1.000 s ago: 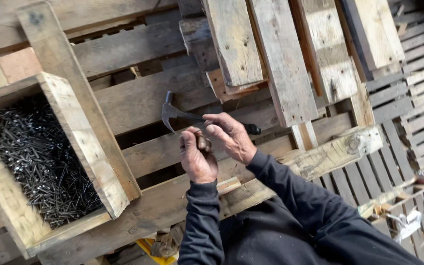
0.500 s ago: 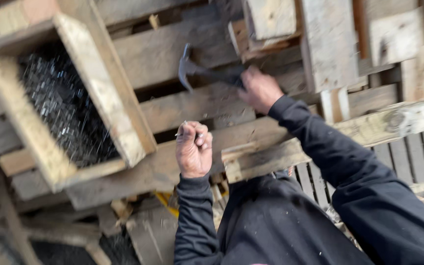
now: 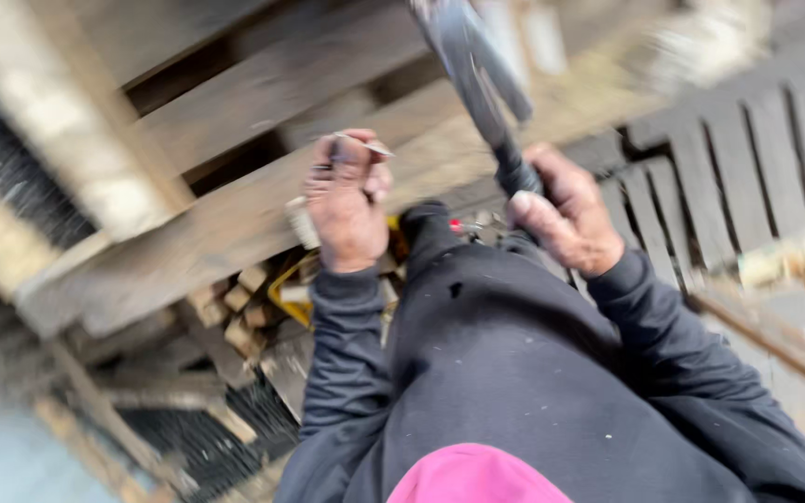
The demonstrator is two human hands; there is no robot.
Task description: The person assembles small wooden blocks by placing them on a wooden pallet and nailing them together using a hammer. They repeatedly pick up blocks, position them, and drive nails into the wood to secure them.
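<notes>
In the head view, blurred by motion, the left hand (image 3: 347, 210) pinches a nail (image 3: 358, 142) between thumb and fingertips, holding it over a wooden pallet board (image 3: 225, 219). The right hand (image 3: 566, 219) is clenched around the dark handle of a hammer (image 3: 477, 79), whose head rises toward the top edge. A wooden box of nails (image 3: 6, 177) sits at left
</notes>
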